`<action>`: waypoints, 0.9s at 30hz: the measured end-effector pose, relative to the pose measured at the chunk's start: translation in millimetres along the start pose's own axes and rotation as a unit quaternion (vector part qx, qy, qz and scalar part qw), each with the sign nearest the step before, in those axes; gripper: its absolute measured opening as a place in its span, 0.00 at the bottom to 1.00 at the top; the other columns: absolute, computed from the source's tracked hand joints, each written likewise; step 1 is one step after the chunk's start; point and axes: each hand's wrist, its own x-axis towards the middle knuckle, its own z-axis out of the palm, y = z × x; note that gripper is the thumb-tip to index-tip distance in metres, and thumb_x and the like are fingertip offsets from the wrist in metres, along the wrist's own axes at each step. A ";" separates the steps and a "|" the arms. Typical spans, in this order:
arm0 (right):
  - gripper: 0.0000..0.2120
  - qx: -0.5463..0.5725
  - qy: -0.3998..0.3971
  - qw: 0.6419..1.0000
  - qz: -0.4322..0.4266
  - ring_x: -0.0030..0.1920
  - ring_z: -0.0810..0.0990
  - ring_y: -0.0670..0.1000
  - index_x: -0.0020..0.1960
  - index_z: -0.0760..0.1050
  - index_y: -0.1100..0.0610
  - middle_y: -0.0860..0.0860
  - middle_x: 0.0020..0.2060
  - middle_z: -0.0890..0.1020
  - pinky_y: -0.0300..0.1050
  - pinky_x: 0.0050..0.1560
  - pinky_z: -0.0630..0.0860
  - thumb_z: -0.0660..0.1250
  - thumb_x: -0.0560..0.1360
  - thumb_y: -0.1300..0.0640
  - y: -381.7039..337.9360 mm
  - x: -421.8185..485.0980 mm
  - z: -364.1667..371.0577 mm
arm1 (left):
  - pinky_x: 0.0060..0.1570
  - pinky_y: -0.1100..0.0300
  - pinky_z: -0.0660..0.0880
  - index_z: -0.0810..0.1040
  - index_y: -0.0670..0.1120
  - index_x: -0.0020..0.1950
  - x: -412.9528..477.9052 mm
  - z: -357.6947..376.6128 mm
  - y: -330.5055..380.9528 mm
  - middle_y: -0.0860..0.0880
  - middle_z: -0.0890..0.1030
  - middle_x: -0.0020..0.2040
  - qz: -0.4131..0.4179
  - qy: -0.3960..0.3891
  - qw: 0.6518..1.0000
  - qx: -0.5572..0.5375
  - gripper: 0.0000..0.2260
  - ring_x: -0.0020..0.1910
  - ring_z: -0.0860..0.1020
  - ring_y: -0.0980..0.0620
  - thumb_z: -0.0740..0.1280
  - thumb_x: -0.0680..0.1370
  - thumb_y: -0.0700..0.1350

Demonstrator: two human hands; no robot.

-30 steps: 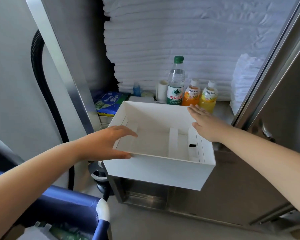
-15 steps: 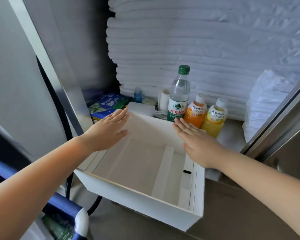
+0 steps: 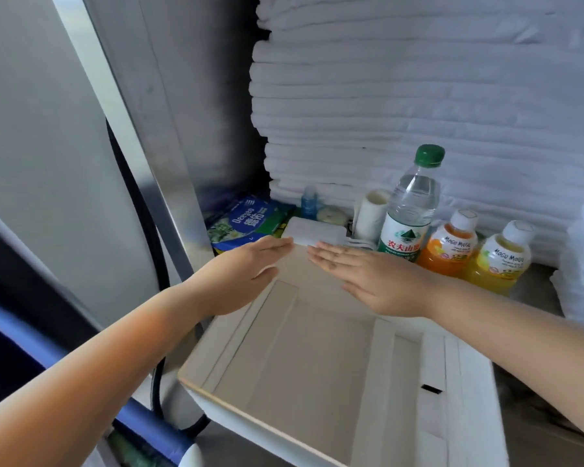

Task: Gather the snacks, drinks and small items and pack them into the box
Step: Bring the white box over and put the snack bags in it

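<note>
currently, left hand and right hand both flat, fingers straight, holding nothing, above the far rim of the box; contact unclear. water bottle at 1 o'clock. box's near corner cut off.

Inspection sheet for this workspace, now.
Surface: metal shelf, bare to the right of the drinks.
Job's things: white box empty; water bottle, orange drink, yellow drink, blue-green packet, small blue bottle, white roll and flat white pack all outside, behind it.
Clutter: nothing seen.
Hands: left hand and right hand flat over the box's far edge, holding nothing.
Cables: black hose at left, beside the metal post.
Surroundings: stacked white linen behind; blue padded bar lower left.
</note>
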 end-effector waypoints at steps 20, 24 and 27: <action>0.17 0.096 0.143 0.984 0.044 0.65 0.69 0.38 0.67 0.73 0.51 0.41 0.65 0.72 0.36 0.66 0.65 0.63 0.78 0.60 2.8 11.1 5.3 | 0.71 0.55 0.56 0.49 0.48 0.77 31.1 30.6 -69.4 0.49 0.53 0.77 -0.104 -0.020 0.980 0.169 0.29 0.75 0.53 0.49 0.57 0.80 0.53; 0.17 0.106 0.142 0.983 0.052 0.65 0.69 0.37 0.66 0.73 0.50 0.40 0.65 0.72 0.33 0.66 0.64 0.62 0.78 0.59 3.3 11.1 5.0 | 0.71 0.55 0.54 0.49 0.47 0.77 34.8 36.4 -81.0 0.48 0.51 0.78 -0.097 -0.027 0.970 0.223 0.28 0.76 0.51 0.49 0.55 0.81 0.54; 0.17 0.111 0.141 0.982 0.055 0.65 0.69 0.37 0.66 0.73 0.49 0.39 0.65 0.72 0.33 0.66 0.64 0.63 0.78 0.60 3.7 11.0 4.9 | 0.71 0.55 0.57 0.48 0.47 0.77 36.3 35.7 -87.1 0.48 0.51 0.78 -0.077 -0.044 0.967 0.240 0.28 0.76 0.50 0.49 0.54 0.81 0.55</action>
